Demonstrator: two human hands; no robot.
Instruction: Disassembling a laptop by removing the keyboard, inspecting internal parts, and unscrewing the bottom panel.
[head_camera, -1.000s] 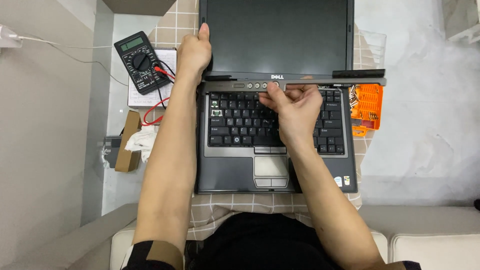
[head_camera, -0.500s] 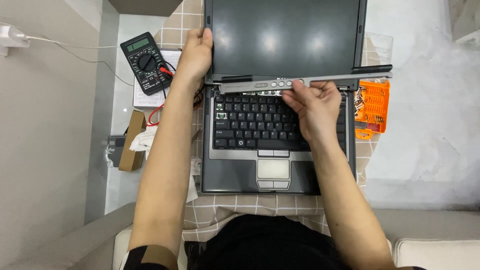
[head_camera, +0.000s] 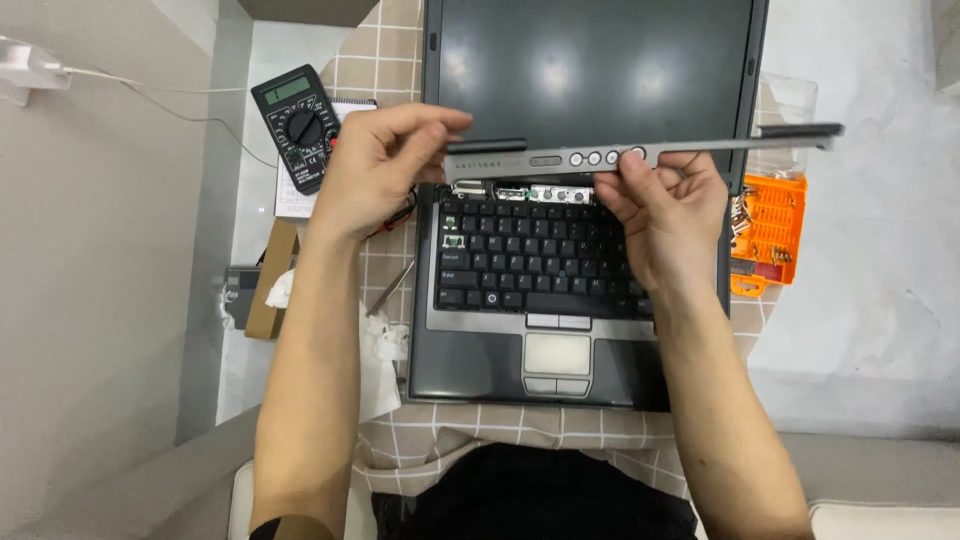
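Strip (head_camera: 700, 148), the long grey hinge cover with round buttons, sits lifted across the upper middle of the frame, clear of the laptop (head_camera: 470, 350) and in front of its dark screen (head_camera: 590, 60). Going left to right, I see a white cable (head_camera: 150, 90) at upper left, then a black multimeter (head_camera: 297, 125) on paper, a cardboard box (head_camera: 268, 280) and crumpled tissue (head_camera: 385, 345) beside the laptop. My left hand (head_camera: 375, 170) pinches the strip's left end; my right hand (head_camera: 665, 215) clamps it near the buttons from below. Under it the keyboard (head_camera: 535, 265) and bare metal slot show. An orange bit case (head_camera: 768, 225) lies at right.
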